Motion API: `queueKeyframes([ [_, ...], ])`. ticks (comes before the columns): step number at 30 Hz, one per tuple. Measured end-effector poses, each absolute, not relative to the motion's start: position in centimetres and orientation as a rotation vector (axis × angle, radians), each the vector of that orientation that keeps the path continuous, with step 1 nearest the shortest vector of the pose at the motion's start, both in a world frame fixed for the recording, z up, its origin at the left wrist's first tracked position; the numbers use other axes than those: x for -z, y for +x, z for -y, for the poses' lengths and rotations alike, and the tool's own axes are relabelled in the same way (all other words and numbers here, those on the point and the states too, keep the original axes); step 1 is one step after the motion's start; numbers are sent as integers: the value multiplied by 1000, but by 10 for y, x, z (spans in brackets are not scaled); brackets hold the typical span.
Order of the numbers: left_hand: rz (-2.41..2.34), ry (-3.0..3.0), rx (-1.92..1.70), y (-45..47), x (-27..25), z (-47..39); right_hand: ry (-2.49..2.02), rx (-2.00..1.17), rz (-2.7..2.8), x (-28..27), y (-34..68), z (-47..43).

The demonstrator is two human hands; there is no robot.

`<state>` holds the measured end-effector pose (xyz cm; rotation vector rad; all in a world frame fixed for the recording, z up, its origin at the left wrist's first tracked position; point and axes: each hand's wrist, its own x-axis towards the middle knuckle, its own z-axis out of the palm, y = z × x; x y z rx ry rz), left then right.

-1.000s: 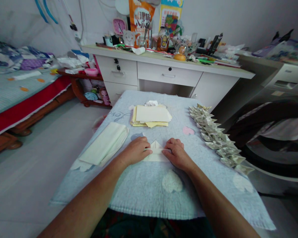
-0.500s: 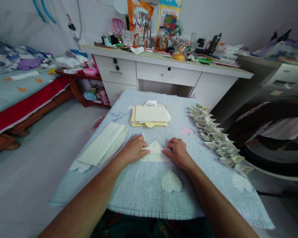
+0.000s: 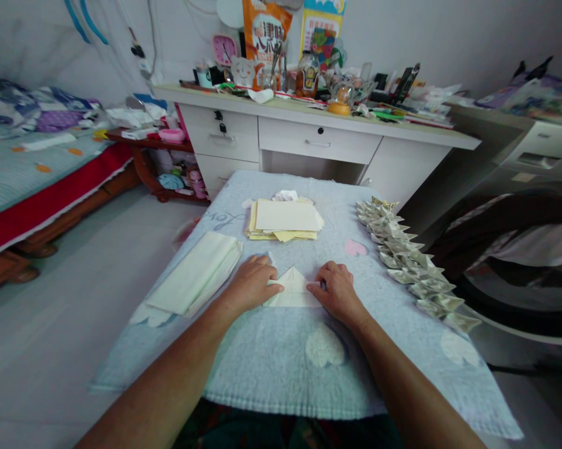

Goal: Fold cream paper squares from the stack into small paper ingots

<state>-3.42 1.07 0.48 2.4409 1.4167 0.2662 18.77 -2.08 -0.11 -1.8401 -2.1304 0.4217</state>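
A pale sheet of paper [image 3: 294,293], folded to a peak at its far edge with a strip along the near side, lies flat on the cloth-covered table. My left hand [image 3: 255,282] grips its left end, thumb pointing inward and fingers curled. At the right end my right hand [image 3: 335,287] pinches the paper the same way, its fingers bent under. Beyond both hands rests a stack of cream and yellow paper [image 3: 287,216]. Left of my left hand is a pile of long pale green-white sheets [image 3: 194,271].
Several folded paper pieces [image 3: 406,259] stand in a row along the table's right side. A light blue cloth [image 3: 262,362] with hearts covers the table. Behind it is a cluttered desk [image 3: 318,140]; a front-loading washing machine [image 3: 519,249] stands at right, a bed [image 3: 51,162] at left.
Both hands keep their hold on the ends of the folded paper, almost unmoved. The strip along the paper's near side appears to lie flatter; the whole view shifts very slightly.
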Motion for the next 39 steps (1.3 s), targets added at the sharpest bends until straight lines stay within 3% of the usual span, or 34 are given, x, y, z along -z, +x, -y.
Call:
queueKeyframes([
  [8, -1284, 2397, -410, -38, -8, -13, -1754, -200, 2176, 0, 183, 25],
  [14, -1084, 2406, -324, -36, -7, -13, -1534, -295, 2411, -2, 172, 28],
  [39, -1237, 2336, -270, -55, -5, -24, -1826, -137, 2353, -1, 147, 26],
])
